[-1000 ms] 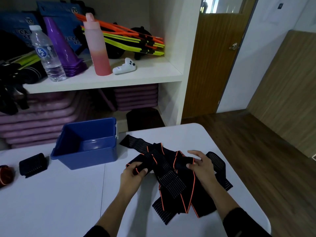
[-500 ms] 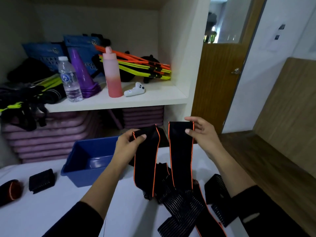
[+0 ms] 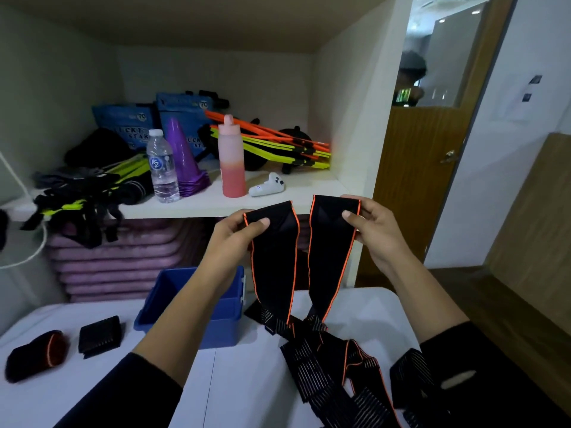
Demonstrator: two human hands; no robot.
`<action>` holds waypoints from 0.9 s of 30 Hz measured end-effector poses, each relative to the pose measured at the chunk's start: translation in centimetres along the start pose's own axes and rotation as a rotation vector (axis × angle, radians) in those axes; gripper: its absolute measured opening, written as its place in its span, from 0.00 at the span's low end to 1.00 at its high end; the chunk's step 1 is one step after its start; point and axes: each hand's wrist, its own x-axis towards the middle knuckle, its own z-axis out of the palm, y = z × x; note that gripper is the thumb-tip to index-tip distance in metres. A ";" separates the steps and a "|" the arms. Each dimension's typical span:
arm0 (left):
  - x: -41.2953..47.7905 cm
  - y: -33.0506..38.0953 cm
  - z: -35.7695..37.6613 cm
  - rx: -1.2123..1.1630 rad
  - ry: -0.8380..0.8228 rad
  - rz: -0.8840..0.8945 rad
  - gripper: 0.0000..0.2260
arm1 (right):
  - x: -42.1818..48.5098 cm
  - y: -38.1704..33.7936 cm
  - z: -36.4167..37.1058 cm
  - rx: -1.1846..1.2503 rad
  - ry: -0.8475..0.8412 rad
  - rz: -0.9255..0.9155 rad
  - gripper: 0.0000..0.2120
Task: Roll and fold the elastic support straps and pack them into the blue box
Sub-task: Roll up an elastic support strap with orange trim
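A black elastic support strap (image 3: 273,257) with orange edging hangs in the air, its two ends held up side by side. My left hand (image 3: 234,239) pinches the left end and my right hand (image 3: 369,230) pinches the right end. The rest of the strap trails down onto a heap of black ribbed straps (image 3: 327,359) on the white table (image 3: 241,387). The open blue box (image 3: 197,307) stands on the table behind my left forearm, which hides part of it. A rolled strap (image 3: 35,355) and a folded black one (image 3: 99,336) lie at the table's left.
A shelf (image 3: 200,205) behind the table carries a water bottle (image 3: 162,169), a purple cone stack (image 3: 182,159), a pink bottle (image 3: 231,160), a white controller (image 3: 267,185) and agility ladders. Purple mats are stacked below. A wooden door (image 3: 423,180) is at right.
Both hands took the strap's ends from the pile on the table and raised them to shelf height. The view tilted upward.
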 end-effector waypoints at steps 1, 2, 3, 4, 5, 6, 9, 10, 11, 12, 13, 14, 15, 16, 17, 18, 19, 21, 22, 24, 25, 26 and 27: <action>-0.1 0.2 -0.2 -0.001 -0.005 -0.001 0.06 | 0.1 0.0 0.5 0.016 -0.011 0.005 0.12; -0.2 0.2 -0.6 -0.005 -0.009 0.000 0.06 | 0.1 0.1 1.2 0.024 -0.022 0.010 0.13; -0.3 0.4 -0.9 -0.013 -0.011 -0.001 0.06 | 0.1 0.1 1.9 0.033 -0.033 0.015 0.13; -0.4 0.4 -1.4 -0.014 -0.011 -0.002 0.06 | 0.1 0.1 2.7 0.052 -0.046 0.020 0.13; -0.5 0.6 -1.8 -0.014 -0.014 -0.003 0.06 | 0.1 0.2 3.5 0.072 -0.062 0.025 0.12; -0.6 0.6 -2.3 -0.016 -0.017 -0.003 0.06 | 0.0 0.2 4.4 0.089 -0.077 0.027 0.12; -1.1 0.4 -4.0 -0.027 -0.053 -0.017 0.06 | -0.5 0.2 7.1 0.112 -0.113 0.048 0.12; -1.3 0.3 -4.7 -0.020 -0.076 -0.016 0.07 | -0.8 0.3 8.1 0.124 -0.120 0.064 0.12; -1.5 0.3 -5.4 -0.001 -0.095 -0.013 0.08 | -1.0 0.4 9.0 0.142 -0.128 0.082 0.12; -1.7 0.2 -6.1 0.038 -0.109 -0.002 0.09 | -1.3 0.5 10.0 0.171 -0.144 0.101 0.12; -1.8 0.3 -6.8 0.080 -0.118 0.005 0.08 | -1.5 0.6 11.0 0.202 -0.163 0.120 0.12; -1.9 0.3 -7.5 0.113 -0.120 0.014 0.07 | -1.9 0.6 12.0 0.230 -0.178 0.141 0.13; -2.0 0.6 -8.1 0.127 -0.118 0.022 0.06 | -2.2 0.7 13.0 0.252 -0.188 0.158 0.13; -2.0 0.7 -8.8 0.145 -0.110 0.035 0.06 | -2.6 0.6 14.0 0.276 -0.195 0.169 0.13; -2.1 0.9 -9.5 0.160 -0.098 0.049 0.07 | -2.9 0.6 15.0 0.297 -0.198 0.173 0.14; -2.1 0.9 -10.4 0.182 -0.081 0.067 0.08 | -3.3 0.6 16.0 0.309 -0.201 0.175 0.14; -2.1 0.9 -11.2 0.201 -0.061 0.084 0.09 | -3.6 0.6 16.9 0.306 -0.203 0.174 0.14; -2.2 0.8 -12.9 0.266 -0.027 0.122 0.10 | -4.3 0.6 18.5 0.263 -0.230 0.166 0.15; -2.2 0.7 -13.7 0.308 -0.013 0.144 0.10 | -4.7 0.6 19.3 0.225 -0.258 0.158 0.14; -2.3 0.5 -15.3 0.379 0.018 0.191 0.12 | -5.4 0.8 20.8 0.152 -0.309 0.131 0.12; -2.4 0.5 -16.0 0.405 0.042 0.206 0.13 | -5.6 0.9 21.5 0.129 -0.315 0.116 0.12; -2.6 0.5 -16.7 0.419 0.072 0.210 0.15 | -5.8 1.0 22.3 0.120 -0.315 0.107 0.14; -2.9 0.5 -17.4 0.428 0.104 0.196 0.17 | -5.9 1.1 23.1 0.122 -0.313 0.103 0.15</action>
